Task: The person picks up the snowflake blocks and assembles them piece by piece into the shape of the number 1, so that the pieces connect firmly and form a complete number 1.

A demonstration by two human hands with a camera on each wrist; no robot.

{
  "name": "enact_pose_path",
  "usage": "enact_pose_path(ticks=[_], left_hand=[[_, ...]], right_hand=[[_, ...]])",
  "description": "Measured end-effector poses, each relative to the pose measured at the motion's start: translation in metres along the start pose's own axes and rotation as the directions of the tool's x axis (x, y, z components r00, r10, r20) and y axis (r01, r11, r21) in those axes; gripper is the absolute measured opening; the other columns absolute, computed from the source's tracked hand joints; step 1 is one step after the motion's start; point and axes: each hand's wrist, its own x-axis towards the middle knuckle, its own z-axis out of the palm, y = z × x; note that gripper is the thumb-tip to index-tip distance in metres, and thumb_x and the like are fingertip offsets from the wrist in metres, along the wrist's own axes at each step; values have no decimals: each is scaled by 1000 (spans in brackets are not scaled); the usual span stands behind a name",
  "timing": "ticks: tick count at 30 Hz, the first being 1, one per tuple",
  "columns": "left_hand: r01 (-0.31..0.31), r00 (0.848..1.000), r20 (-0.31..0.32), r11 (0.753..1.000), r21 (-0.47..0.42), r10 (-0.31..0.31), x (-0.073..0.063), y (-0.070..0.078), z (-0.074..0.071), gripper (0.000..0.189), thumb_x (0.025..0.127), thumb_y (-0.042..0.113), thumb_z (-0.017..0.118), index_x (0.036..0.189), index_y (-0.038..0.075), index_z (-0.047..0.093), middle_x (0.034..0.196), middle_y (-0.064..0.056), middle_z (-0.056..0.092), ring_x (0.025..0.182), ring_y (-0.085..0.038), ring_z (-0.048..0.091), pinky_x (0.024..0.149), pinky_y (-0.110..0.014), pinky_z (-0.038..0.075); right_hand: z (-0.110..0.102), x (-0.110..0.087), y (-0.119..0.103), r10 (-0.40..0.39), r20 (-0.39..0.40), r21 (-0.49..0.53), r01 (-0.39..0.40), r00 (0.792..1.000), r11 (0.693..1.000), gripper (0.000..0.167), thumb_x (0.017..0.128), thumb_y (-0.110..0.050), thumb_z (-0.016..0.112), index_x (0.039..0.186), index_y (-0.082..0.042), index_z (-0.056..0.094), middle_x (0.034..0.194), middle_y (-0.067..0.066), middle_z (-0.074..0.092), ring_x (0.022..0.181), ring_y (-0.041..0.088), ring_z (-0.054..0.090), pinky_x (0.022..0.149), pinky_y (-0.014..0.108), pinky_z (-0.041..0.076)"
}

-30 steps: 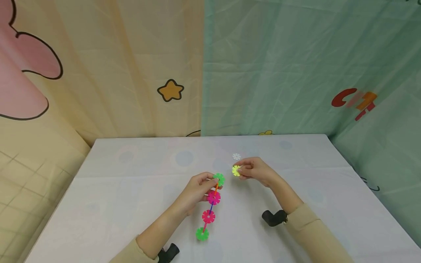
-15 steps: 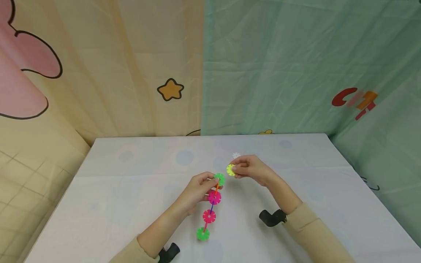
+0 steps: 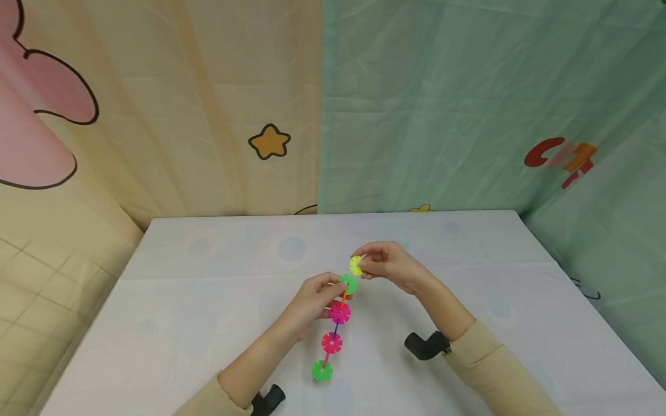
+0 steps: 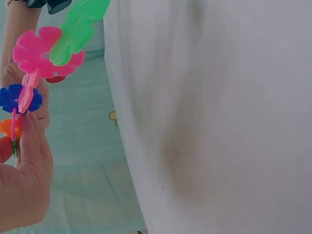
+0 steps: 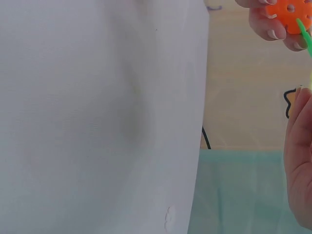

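In the head view my left hand [image 3: 315, 299] pinches the upper green disc [image 3: 350, 283] of a chain of slotted snowflake building discs. Below it the chain hangs down, with pink discs [image 3: 332, 343] face-on, orange and blue ones edge-on, and another green disc [image 3: 322, 371] at the bottom. A loose yellow snowflake disc [image 3: 356, 266] is pinched between thumb and fingers of my right hand [image 3: 389, 267], just above the upper green disc. Whether the two discs touch I cannot tell. The right wrist view shows the chain's orange disc [image 5: 282, 13] by the left fingertips.
A white-covered table [image 3: 208, 323] lies under both hands. A white disc [image 5: 169, 219] lies near its far edge, mostly hidden by my right hand in the head view. Printed curtains [image 3: 416, 115] stand behind. Black wrist-worn mounts [image 3: 426, 345] stick out beside the forearms.
My right hand has carried the yellow disc leftward and slightly up, close to the chain's upper green disc, covering the white disc. My left hand and the chain have barely shifted.
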Motion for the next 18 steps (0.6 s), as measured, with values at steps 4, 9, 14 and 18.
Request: enact_pose_path(ticks=[4, 9, 14, 18], left_hand=[[1, 1000, -3, 1000, 2, -1, -1, 0, 0, 23, 93, 22, 56, 102, 1, 60, 93, -13, 68, 65, -11, 58, 58, -23, 48], [7, 1000, -7, 1000, 9, -7, -1, 1, 0, 23, 93, 21, 56, 103, 1, 60, 90, -9, 68, 66, -10, 58, 59, -23, 48], [8, 1000, 5, 1000, 7, -8, -1, 0, 0, 23, 94, 21, 55, 103, 1, 60, 88, -6, 68, 66, -10, 58, 59, -23, 48], [3, 1000, 11, 1000, -1, -3, -2, 0, 0, 23, 94, 21, 55, 104, 1, 59, 90, -8, 68, 66, -11, 60, 59, -22, 49]], right_hand=[[2, 0, -1, -19, 16, 2, 19, 1000, 1000, 30, 92, -1, 54, 117, 15, 52, 84, 3, 63, 71, 15, 58, 75, 30, 53], [4, 0, -1, -45, 35, -7, 45, 998, 999, 28, 92, -2, 54, 116, 13, 54, 87, 4, 63, 72, 15, 57, 76, 33, 53], [5, 0, 0, -65, 50, 1, 66, 997, 998, 26, 92, -3, 55, 114, 12, 56, 86, 5, 61, 72, 15, 56, 75, 31, 53], [5, 0, 2, -78, 51, 12, 77, 996, 997, 27, 92, -3, 55, 114, 12, 56, 86, 5, 61, 71, 14, 57, 75, 31, 53]])
